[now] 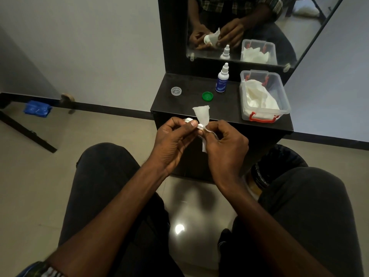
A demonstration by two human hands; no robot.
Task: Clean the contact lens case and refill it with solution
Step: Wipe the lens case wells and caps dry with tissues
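My left hand (175, 136) grips the white contact lens case (189, 120) by one end, just in front of the dark shelf's edge. My right hand (223, 144) pinches a white tissue (202, 114) pressed into the case's other end; the tissue fans up above my fingers and a strip hangs below. Most of the case is hidden by my fingers and the tissue. On the shelf lie a clear cap (176, 90) and a green cap (207, 96). A small white solution bottle (222, 79) with a blue label stands upright behind the green cap.
A clear plastic box (284, 100) with red latches holds white tissues at the shelf's right. The dark shelf (225, 108) carries a mirror (299, 33) behind it. My knees are below, and a black bin (279, 156) stands on the floor at right.
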